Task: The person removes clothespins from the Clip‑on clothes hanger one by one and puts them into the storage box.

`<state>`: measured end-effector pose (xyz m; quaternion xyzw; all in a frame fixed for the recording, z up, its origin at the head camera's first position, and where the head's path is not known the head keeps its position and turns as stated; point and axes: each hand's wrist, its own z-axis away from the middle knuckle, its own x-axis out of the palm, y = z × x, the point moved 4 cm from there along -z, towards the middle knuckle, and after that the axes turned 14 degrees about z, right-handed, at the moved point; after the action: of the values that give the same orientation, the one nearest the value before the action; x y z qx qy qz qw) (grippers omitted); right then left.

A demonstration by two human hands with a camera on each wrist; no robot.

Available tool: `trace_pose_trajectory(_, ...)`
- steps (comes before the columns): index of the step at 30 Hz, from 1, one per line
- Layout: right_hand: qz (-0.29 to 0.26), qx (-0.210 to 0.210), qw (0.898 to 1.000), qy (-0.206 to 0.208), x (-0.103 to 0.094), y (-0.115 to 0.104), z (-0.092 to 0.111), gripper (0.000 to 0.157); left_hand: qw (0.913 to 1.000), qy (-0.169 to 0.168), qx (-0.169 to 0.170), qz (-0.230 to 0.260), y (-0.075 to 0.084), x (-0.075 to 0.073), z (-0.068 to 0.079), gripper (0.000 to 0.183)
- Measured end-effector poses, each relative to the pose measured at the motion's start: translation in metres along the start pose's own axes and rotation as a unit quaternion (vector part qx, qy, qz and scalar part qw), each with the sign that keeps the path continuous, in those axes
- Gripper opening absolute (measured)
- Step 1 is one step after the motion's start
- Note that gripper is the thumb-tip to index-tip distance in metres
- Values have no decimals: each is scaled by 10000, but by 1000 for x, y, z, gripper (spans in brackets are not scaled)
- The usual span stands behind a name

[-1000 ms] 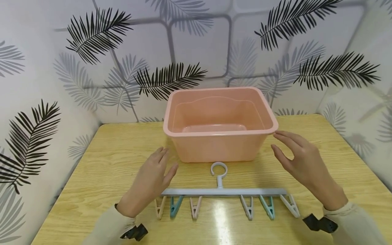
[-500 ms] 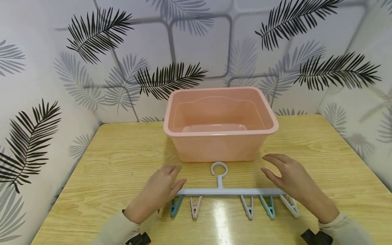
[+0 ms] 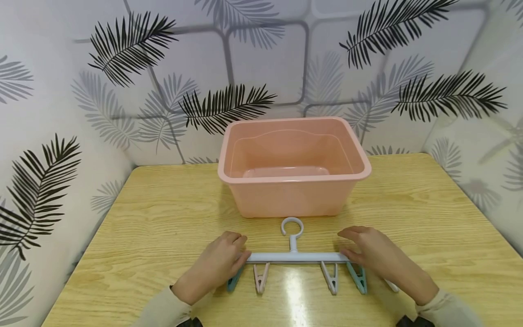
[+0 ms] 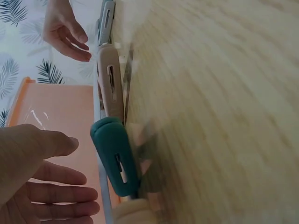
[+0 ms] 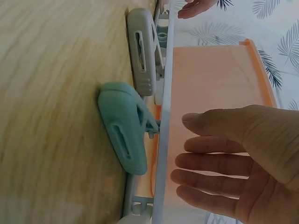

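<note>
A pale blue clip hanger [image 3: 293,257] lies on the table, its hook [image 3: 292,225] pointing at the pink tub. Several clips hang from its bar, among them teal clips [image 4: 115,156] [image 5: 122,128], a pinkish one [image 4: 110,79] and a grey one [image 3: 330,278]. My left hand [image 3: 218,263] is over the bar's left end, hiding the end clip in the head view. Over the right end is my right hand [image 3: 377,254], partly covering the white end clip [image 3: 392,285]. Both wrist views show loosely extended fingers beside the bar, with nothing between thumb and fingers.
The pink plastic tub [image 3: 292,196] stands behind the hanger, near the back of the wood-grain table [image 3: 171,204]. A leaf-patterned covering [image 3: 265,68] rises behind the table and along both sides.
Both hands have come down from beside the tub and moved inward, toward the two ends of the hanger. The tub and hanger stay where they were.
</note>
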<state>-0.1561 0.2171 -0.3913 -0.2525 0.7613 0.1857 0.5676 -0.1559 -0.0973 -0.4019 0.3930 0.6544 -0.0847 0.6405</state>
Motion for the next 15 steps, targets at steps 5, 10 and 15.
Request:
trace_pose_trajectory(5,-281,-328,9988,-232,4,-1,3,19,9997,-2,207,-152,1,3,2,27)
trace_pose_trajectory(10,-312,-481,9971,-502,7,-1,4,14,9994,-19,324,-96,1,6,3,14)
trace_pose_trajectory(15,-255,-512,9960,-681,10,-2,5,10,9994,-78,323,-100,1,9,4,13)
